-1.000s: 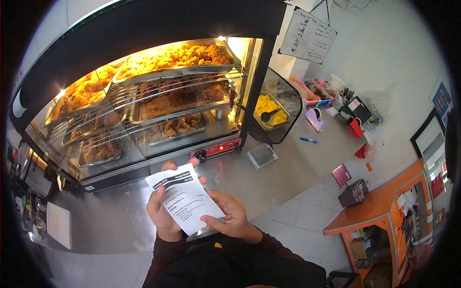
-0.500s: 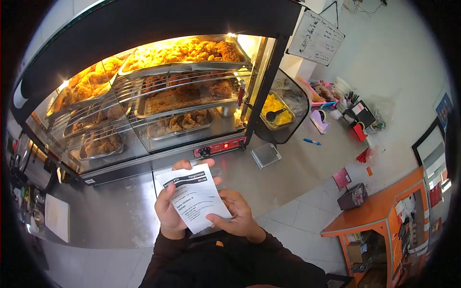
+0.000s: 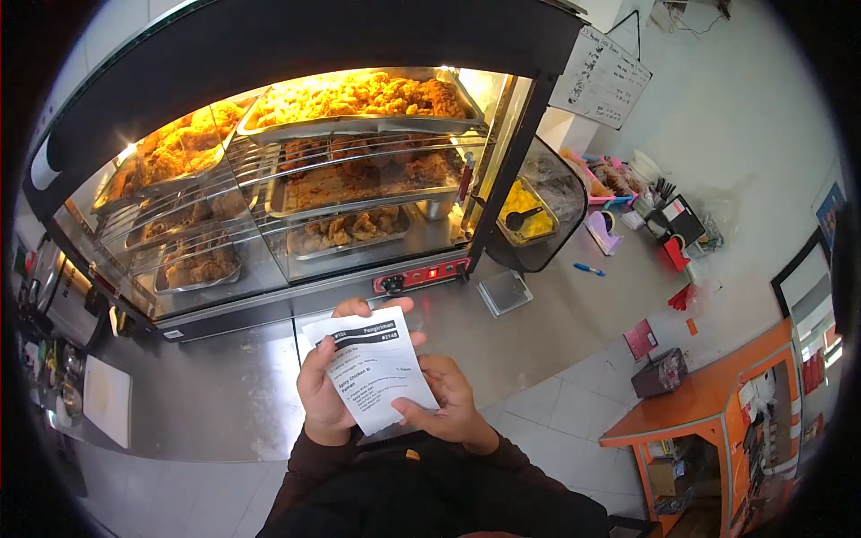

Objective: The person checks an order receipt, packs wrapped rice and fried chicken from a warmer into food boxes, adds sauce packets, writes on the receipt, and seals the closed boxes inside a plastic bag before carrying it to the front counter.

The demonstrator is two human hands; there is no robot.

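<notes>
A printed white paper slip [image 3: 375,372] is held up in front of my body, above the counter's front edge. My left hand [image 3: 325,390] grips its left side, the thumb on the printed face and the other fingertips showing past the top and right edges. The lower right edge is pinched by my right hand [image 3: 448,408], its thumb on the front. Beyond the slip stands a lit warming cabinet [image 3: 359,300] with trays of fried chicken [image 3: 363,97] on its shelves.
Right of the cabinet, a black-rimmed container holds a tray of yellow food [image 3: 527,208] and a black scoop. On the steel counter [image 3: 538,327] lie a flat scale-like device [image 3: 505,293], a blue pen [image 3: 589,269] and a tape dispenser [image 3: 605,235]. A white board [image 3: 106,401] is at left.
The view has shifted slightly, so the cabinet and counter items appear farther right. The slip and both hands have also moved a little right in the view; the grip looks much the same.
</notes>
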